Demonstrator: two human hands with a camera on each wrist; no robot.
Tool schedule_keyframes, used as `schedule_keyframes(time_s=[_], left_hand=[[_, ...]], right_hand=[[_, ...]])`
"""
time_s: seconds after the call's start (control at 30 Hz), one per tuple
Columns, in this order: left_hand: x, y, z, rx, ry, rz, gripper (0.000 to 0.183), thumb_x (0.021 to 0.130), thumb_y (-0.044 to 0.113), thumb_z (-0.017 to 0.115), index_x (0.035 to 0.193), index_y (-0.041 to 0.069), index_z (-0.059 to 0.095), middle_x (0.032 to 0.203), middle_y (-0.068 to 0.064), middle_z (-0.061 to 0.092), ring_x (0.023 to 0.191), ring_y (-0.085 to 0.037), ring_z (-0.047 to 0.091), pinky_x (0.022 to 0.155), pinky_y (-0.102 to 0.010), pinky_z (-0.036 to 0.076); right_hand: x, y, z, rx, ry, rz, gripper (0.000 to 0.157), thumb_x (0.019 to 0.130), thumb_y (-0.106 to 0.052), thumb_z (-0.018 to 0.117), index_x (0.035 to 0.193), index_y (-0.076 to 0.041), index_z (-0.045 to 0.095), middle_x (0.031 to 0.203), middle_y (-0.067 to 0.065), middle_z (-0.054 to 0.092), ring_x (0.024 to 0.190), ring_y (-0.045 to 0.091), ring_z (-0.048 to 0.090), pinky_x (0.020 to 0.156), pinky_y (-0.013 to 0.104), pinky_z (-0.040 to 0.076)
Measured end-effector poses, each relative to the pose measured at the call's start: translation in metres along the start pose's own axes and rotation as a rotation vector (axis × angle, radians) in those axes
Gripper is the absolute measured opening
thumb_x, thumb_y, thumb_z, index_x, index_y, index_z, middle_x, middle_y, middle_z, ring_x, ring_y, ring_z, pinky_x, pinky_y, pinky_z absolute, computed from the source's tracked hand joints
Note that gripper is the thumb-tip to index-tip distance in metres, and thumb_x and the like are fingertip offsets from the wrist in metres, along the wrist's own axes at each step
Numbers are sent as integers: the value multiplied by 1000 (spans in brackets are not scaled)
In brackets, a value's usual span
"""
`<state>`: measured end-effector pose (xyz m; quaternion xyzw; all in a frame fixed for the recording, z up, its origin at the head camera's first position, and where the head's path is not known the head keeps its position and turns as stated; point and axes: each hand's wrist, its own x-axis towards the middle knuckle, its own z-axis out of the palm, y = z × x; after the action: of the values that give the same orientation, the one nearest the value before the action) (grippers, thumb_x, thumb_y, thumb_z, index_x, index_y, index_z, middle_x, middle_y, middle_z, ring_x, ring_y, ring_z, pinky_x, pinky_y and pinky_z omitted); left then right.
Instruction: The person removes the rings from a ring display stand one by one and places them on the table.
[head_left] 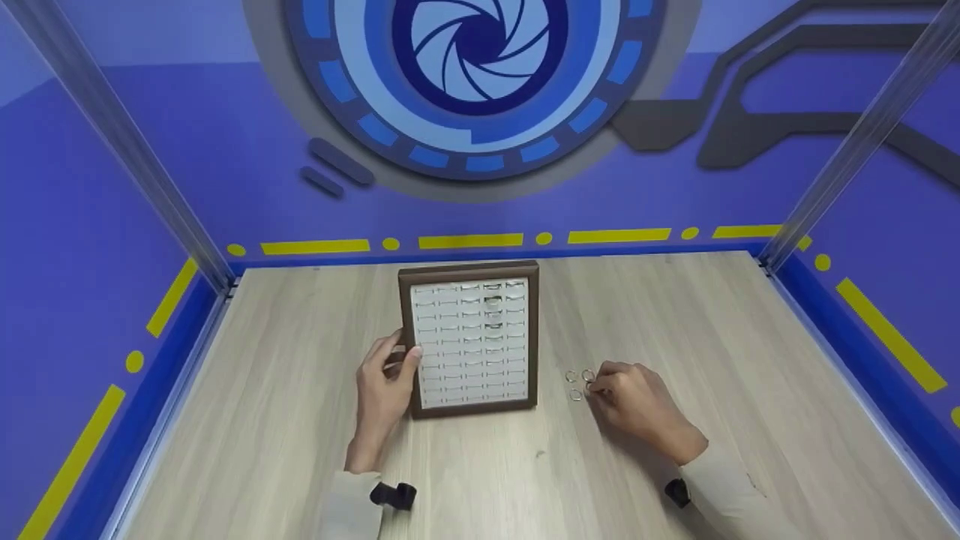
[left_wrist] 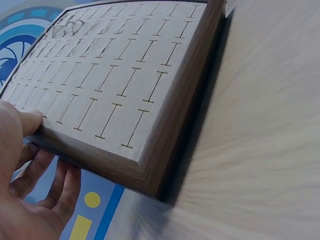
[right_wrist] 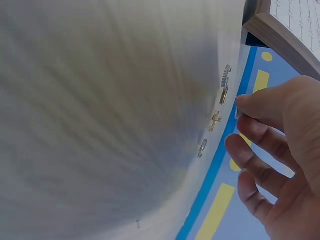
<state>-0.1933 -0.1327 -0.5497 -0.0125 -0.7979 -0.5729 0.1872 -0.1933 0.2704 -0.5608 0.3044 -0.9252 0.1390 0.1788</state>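
A brown-framed ring display tray point(head_left: 533, 337) with a white slotted pad stands tilted on the table. My left hand point(head_left: 384, 390) grips its left edge, thumb on the front and fingers behind the frame point(left_wrist: 95, 157). A few rings point(head_left: 493, 301) sit in slots toward the upper right of the pad. To the right of the tray, my right hand point(head_left: 637, 397) is low over the table beside several loose rings point(head_left: 576, 395). Its thumb and forefinger pinch a small ring point(right_wrist: 238, 113), mostly hidden by the fingertips; loose rings point(right_wrist: 215, 121) lie just past them.
The pale wood table point(head_left: 300, 322) is enclosed by blue panels point(head_left: 172, 150) at the back and sides, with metal posts point(head_left: 135, 142) at the corners. A tiny item point(right_wrist: 138, 224) lies on the table apart from the loose rings.
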Motion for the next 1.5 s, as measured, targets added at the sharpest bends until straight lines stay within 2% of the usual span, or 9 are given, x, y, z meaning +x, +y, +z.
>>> schedule_keyframes(time_s=[0.17,0.43,0.67,0.8,1.03,1.3,1.5], left_hand=[[1,0,0,-2,8,25,42,103,18,74,142,6,67,121,-10,72,102,-26,73,90,-38,64],[1,-2,0,-10,8,28,43,103,19,75,143,5,67,120,-10,72,102,-26,74,90,-37,64],[2,-3,0,-16,12,28,43,102,18,75,142,5,67,121,-11,72,102,-27,74,90,-38,64],[2,-2,1,-11,6,15,44,103,20,75,143,6,66,120,-10,71,103,-25,73,90,-39,64],[2,0,2,-4,-11,-10,44,103,23,74,144,8,66,121,-7,71,103,-23,73,93,-43,63],[1,-2,2,1,-2,-7,44,103,20,74,145,7,66,120,-8,71,103,-23,74,92,-43,64],[0,-2,2,5,6,-9,43,103,19,74,144,6,66,120,-8,72,103,-24,74,92,-43,64]], right_hand=[[-1,1,2,23,-29,28,15,83,1,85,84,-14,86,82,-4,72,70,16,72,59,35,59],[-3,2,6,22,-51,35,14,85,-1,83,84,-15,86,83,-3,73,73,17,73,62,36,61],[0,0,-1,28,-59,40,12,84,-4,87,87,-15,84,84,-4,71,73,16,72,60,35,59],[3,-2,-8,34,-24,43,14,81,-3,90,87,-14,83,83,-5,70,68,12,68,57,32,56],[12,-9,-21,17,80,-4,19,76,-1,88,88,-15,82,85,-7,72,66,8,62,59,32,53],[28,-24,-35,43,129,-31,20,80,-2,90,92,-16,81,89,-8,72,76,12,70,66,35,59],[47,-38,-36,78,180,-52,18,82,-3,89,94,-14,81,93,-5,74,81,15,73,69,36,62]])
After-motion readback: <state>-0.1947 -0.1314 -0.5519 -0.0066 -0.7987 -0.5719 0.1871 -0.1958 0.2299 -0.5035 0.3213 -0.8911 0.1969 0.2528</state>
